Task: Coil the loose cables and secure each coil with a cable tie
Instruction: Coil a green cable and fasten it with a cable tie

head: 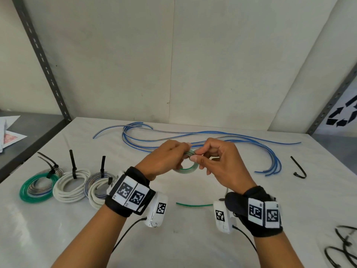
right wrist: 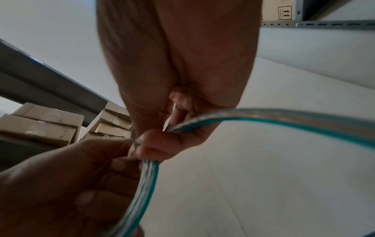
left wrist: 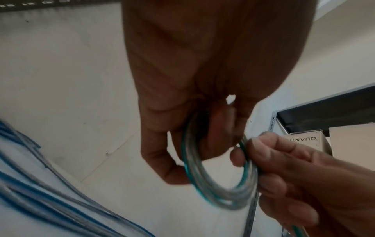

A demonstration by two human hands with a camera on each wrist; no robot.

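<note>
A small coil of clear cable with a green stripe (head: 188, 168) (left wrist: 221, 189) (right wrist: 142, 189) hangs above the middle of the white table (head: 193, 248). My left hand (head: 170, 157) (left wrist: 182, 112) grips its left side, fingers curled through the loop. Fingers and thumb of my right hand (head: 214, 157) (left wrist: 284, 168) (right wrist: 162, 128) pinch the coil's top right. The cable's loose tail (head: 194, 205) (right wrist: 284, 118) runs down to the table between my wrists. Behind my hands lie loose blue-striped cables (head: 193, 137) (left wrist: 40, 200).
Three tied coils sit at the left: a green one (head: 36, 188), a white one (head: 71, 185) and a white-and-grey one (head: 98, 187), each with a black cable tie standing up. A single black tie (head: 299, 168) lies at right; more black ties (head: 345, 248) lie at the near right corner.
</note>
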